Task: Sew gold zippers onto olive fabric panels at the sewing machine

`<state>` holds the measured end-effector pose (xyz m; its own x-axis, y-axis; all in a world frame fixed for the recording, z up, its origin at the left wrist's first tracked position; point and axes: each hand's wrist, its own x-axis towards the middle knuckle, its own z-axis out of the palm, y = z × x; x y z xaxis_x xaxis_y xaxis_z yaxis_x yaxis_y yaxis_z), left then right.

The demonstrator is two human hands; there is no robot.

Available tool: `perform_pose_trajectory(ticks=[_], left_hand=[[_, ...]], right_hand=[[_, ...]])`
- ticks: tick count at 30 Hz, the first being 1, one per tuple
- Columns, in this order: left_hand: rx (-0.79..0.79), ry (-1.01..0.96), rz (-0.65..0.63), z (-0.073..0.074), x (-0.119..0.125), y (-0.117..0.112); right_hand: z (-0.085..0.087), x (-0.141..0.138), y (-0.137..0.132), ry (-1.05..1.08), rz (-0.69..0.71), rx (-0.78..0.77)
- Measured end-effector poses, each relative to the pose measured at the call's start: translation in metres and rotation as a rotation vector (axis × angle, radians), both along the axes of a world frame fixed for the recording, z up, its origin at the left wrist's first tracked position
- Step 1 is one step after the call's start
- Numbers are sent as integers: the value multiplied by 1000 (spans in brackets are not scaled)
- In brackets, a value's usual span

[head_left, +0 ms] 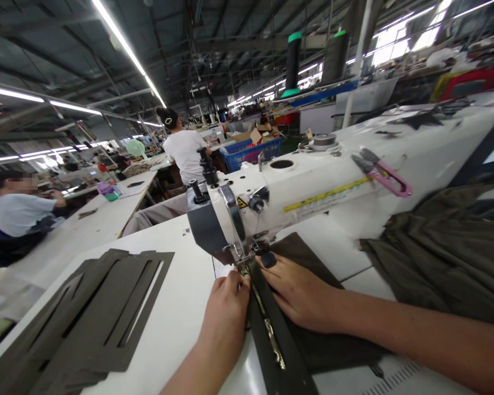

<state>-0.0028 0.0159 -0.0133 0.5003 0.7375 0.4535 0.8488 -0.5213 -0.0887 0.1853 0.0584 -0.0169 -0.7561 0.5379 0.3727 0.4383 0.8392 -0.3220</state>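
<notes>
A white sewing machine [313, 186] stands across the table, its needle foot [242, 263] down on a dark zipper strip [271, 340] with brass teeth. My left hand [226, 315] is curled, its fingertips pinching the strip's left edge just before the foot. My right hand [298, 293] lies flat with fingers stretched out, pressing the dark fabric piece [308, 263] to the right of the zipper.
A stack of dark cut pieces with slots [94, 318] lies on the table at left. Olive fabric [444, 258] is heaped at right. Pink thread snips [382, 173] rest on the machine arm. Other people sit at tables at the back left.
</notes>
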Motion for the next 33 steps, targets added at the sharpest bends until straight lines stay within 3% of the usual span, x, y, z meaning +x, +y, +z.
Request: perform_pose_trajectory(ticks=[4,7,12,15,21,27,33], left_hand=[[0,14,-81,0,-5,-17],[-4,-33,-134,0,-4,-34],[-64,-130,-98,4,2,-44],[-90,-130,-69,5,5,-44],[20,-40,-88,0,10,-45],[34,-7,-81,-5,7,-39],[38,8,-76,-2,3,-28]], right_hand=[[7,10,-28,58,19,68],[8,16,-63,75,75,226],[4,12,-94,10,102,455],[2,6,-95,99,96,470],[5,3,-91,139,154,428],[-13,0,-82,259,115,445],[-18,-3,-70,209,131,367]])
